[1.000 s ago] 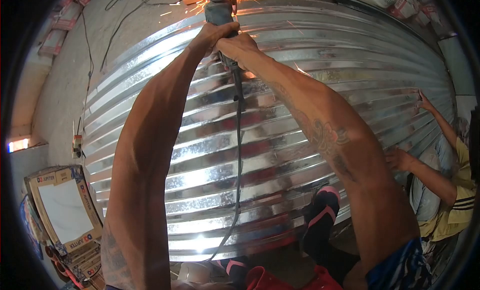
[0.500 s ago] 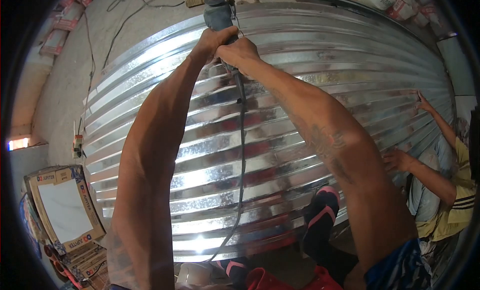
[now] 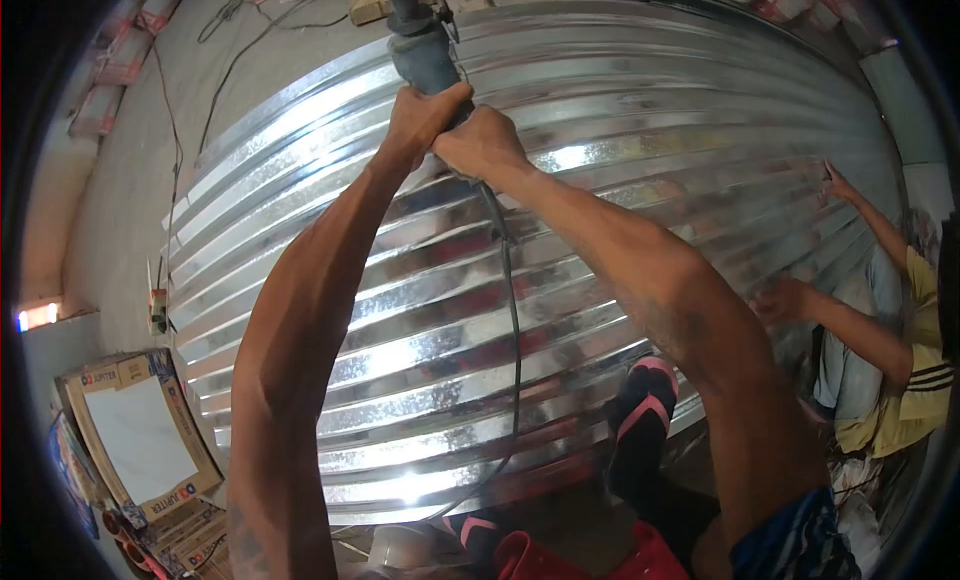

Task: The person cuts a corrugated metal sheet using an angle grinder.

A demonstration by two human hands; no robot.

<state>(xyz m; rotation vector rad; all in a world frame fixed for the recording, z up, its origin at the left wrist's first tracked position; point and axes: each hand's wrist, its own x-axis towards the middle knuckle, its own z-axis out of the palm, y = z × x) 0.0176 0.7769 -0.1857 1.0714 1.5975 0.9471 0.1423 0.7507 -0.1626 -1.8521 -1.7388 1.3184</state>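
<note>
Grinder (image 3: 425, 62) pulled back slightly vs prev., both hands (image 3: 482, 140) on; sparks gone.

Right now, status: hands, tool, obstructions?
Left hand, right hand gripping power tool. Near far edge of corrugated sheet, no sparks. Cord over sheet, co-worker's hands at right.

The corrugated sheet (image 3: 430, 310) is silver, banded bright and dark; the power tool (image 3: 424, 62) is dark blue-grey, its cord (image 3: 515, 330) dark grey. The yellow sleeve (image 3: 925, 402) bears black stripes; the flip-flop strap (image 3: 656, 405) is pink.

The floor (image 3: 130, 220) bears corrugated metal sheeting (image 3: 440, 325) and cables (image 3: 238, 72)
</note>
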